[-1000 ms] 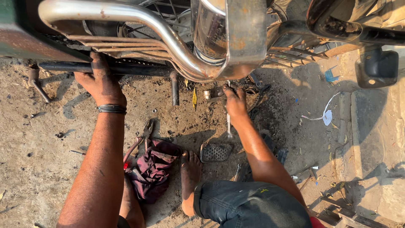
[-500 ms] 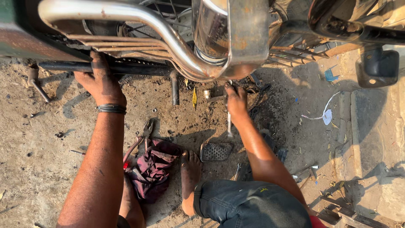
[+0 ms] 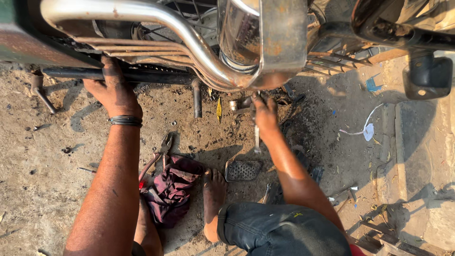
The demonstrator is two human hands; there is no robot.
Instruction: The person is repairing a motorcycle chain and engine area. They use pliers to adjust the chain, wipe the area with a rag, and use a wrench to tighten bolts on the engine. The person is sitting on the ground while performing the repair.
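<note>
While the left hand (image 3: 113, 90) clamps one black bar (image 3: 156, 76), the right hand (image 3: 264, 113) grips one spanner (image 3: 256, 137); one rag (image 3: 173, 188) lies below.

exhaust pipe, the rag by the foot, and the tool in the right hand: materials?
Exhaust pipe: looks like chromed steel, mirror-bright with rust specks. Rag: woven cloth, dull maroon, crumpled in soft folds, soiled. Tool in the right hand: likely bare steel, a slim grey shaft with a dull sheen; its type is unclear.
</note>
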